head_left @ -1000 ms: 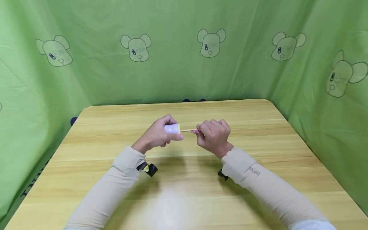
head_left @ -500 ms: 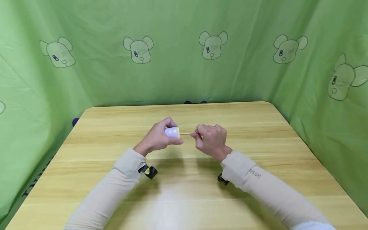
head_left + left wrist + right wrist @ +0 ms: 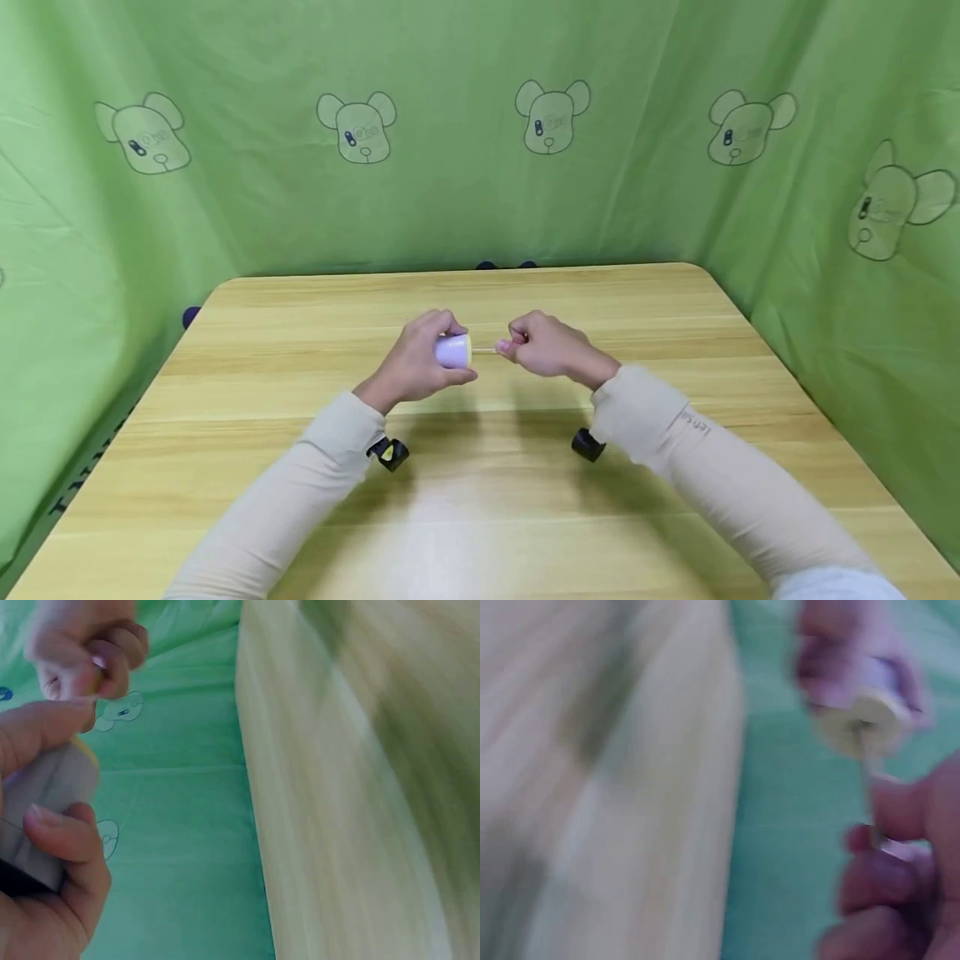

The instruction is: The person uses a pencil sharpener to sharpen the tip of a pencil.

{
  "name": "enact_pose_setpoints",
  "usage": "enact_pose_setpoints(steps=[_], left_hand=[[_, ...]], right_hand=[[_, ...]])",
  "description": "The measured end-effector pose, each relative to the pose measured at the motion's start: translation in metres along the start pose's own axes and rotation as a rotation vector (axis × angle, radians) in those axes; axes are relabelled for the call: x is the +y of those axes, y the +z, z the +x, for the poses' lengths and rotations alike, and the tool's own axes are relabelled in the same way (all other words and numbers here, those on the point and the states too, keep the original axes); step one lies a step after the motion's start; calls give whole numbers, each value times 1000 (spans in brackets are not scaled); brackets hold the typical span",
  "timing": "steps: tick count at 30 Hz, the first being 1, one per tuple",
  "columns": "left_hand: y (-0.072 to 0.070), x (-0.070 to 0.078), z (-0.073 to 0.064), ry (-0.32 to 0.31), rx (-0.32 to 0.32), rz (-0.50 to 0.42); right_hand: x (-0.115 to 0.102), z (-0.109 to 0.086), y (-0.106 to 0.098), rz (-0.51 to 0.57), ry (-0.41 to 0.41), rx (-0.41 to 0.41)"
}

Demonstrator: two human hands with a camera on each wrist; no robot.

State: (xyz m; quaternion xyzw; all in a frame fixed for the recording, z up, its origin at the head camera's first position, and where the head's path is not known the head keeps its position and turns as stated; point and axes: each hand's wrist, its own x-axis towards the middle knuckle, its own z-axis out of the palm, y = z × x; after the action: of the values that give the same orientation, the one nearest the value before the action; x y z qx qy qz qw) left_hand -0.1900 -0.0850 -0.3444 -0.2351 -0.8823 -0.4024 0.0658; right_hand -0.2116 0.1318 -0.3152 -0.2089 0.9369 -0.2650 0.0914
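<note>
Above the table, my left hand [image 3: 416,357] grips a small lavender pencil sharpener [image 3: 452,352], with thumb and fingers on its sides. Its pale yellow end [image 3: 877,716] faces my right hand [image 3: 551,346]. From the hole in that end comes a thin pencil [image 3: 483,350], held level between the two hands. My right thumb and curled fingers pinch it a short way out from the hole. In the left wrist view the sharpener body [image 3: 56,787] looks greyish, partly covered by the fingers. The pencil's far end is hidden in my right hand.
A wood-grain table [image 3: 465,517] with rounded far corners lies under both hands. Green curtains [image 3: 450,208] printed with bear heads surround its back and sides. Both sleeved forearms carry small black wrist cameras [image 3: 587,445].
My right hand has turned about the pencil, its wrist rolling outward to the right, with the thumb still pinching. My left hand has shifted slightly, keeping its grip on the sharpener.
</note>
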Motion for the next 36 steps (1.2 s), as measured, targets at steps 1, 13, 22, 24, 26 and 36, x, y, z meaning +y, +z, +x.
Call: enact_pose_setpoints(steps=[1, 13, 22, 24, 26, 36], left_hand=[[1, 0, 0, -3, -4, -4], [-15, 10, 8, -270, -96, -306], [-28, 17, 8, -351, -230, -526], [-27, 16, 8, -362, -245, -536], [-25, 16, 7, -366, -258, -546], [-18, 11, 2, -356, -252, -579]], right_hand=[[-1, 0, -4, 12, 17, -41], [15, -5, 10, -323, -548, 643], [31, 10, 38, -448, -844, 1240], [33, 11, 40, -458, -856, 1260], [34, 11, 42, -471, -861, 1282], [34, 12, 43, -551, -893, 1241]])
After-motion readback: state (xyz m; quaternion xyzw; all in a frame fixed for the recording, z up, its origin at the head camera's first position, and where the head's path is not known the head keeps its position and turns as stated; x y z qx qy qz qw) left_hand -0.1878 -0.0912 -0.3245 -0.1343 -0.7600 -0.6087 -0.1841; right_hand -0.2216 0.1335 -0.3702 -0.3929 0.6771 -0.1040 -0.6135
